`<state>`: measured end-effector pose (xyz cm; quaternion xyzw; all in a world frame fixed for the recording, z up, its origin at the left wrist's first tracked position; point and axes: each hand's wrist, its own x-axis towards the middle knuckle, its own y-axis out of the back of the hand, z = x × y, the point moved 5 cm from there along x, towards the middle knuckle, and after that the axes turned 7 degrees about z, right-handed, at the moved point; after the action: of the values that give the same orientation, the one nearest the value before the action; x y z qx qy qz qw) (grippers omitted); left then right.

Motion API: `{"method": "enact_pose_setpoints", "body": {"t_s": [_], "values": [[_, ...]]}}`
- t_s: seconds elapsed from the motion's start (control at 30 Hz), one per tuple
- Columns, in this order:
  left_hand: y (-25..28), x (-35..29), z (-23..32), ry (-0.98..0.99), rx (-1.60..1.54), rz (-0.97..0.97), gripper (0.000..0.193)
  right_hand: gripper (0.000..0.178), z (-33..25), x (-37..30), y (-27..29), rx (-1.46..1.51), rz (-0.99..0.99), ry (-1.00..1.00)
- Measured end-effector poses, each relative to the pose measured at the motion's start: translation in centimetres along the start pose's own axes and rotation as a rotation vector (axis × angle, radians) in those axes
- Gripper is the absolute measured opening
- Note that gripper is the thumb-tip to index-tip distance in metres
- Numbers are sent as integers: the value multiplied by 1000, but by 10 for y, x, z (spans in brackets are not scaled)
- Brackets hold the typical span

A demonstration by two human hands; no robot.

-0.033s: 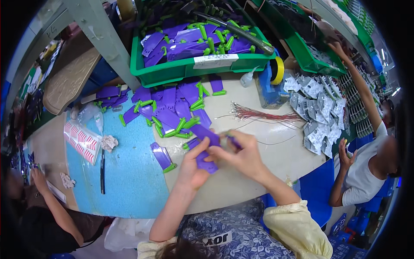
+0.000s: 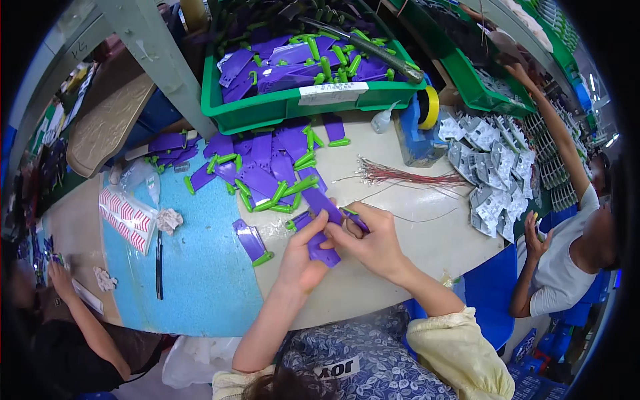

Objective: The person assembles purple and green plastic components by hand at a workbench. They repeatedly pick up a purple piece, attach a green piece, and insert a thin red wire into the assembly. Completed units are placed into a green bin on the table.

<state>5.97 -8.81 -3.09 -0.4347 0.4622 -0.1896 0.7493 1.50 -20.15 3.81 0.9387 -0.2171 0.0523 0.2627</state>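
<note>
My left hand (image 2: 301, 257) is closed on a flat purple plastic piece (image 2: 319, 203) with a bright green tab at its upper end. Below it, another purple plate (image 2: 323, 253) shows between my fingers and lies against the left palm. My right hand (image 2: 375, 245) is closed beside it, thumb pressed to the held piece. A small purple part with a green edge (image 2: 357, 220) sits in the right fingers, mostly hidden by them. Just beyond my hands is a loose pile of purple pieces with green tabs (image 2: 260, 177). One single purple piece (image 2: 250, 241) lies to the left.
A green bin (image 2: 267, 113) full of similar pieces stands at the back, a dark rod across it. Red wires (image 2: 413, 177), a small dropper bottle (image 2: 382, 122), a yellow tape roll (image 2: 430, 109) and stacked grey-white parts (image 2: 490, 167) lie right. Co-workers sit at both sides.
The held piece has shifted slightly, its green tab now a little higher and to the right. The small part in my right fingers has turned and shows its green edge.
</note>
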Motion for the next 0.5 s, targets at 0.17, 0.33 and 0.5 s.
{"method": "enact_pose_setpoints", "body": {"t_s": [0.17, 0.33, 0.5], "values": [[-16, -23, 25, -552, 463, 175, 41, 24, -23, -14, -11, -313, 1, 452], [-22, -43, 33, -604, 601, 70, 41, 35, -34, 15, 4, 19, -259, 232], [-19, -42, 34, -656, 998, 202, 35, 35, -38, 12, 2, -320, -187, 713]]}}
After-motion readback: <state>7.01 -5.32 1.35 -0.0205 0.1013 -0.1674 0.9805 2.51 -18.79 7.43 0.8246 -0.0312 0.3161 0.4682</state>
